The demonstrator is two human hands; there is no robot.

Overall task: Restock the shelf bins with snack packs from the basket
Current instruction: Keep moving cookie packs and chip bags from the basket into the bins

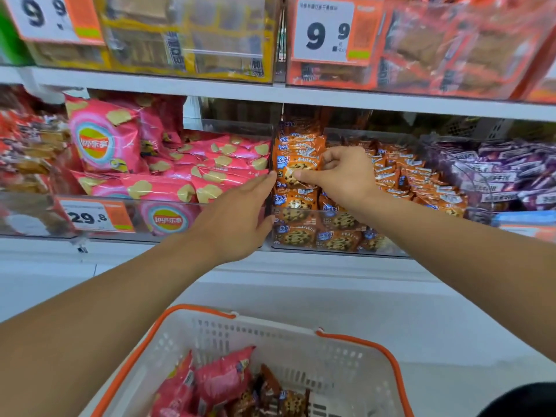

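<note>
Above the white plastic basket with orange rim (358, 344) at six o'clock, the right hand (343, 173) pinches an orange chocolate-chip cookie pack (298, 171) in the clear shelf bin (340, 248) while the flat, empty left hand (237, 215) steadies at nine o'clock; seat it upright, flush with the row.

A white metal shop shelf (192, 85) runs across the view, with a second white shelf board (316, 263) lower down. White-and-orange price cards marked 9.9 (326, 31) hang on the clear fronts of the upper row, and a smaller card marked 29.8 (93, 216) sits on the lower row. Below lies a pale, smooth floor (451, 326), evenly lit by bright light.
</note>
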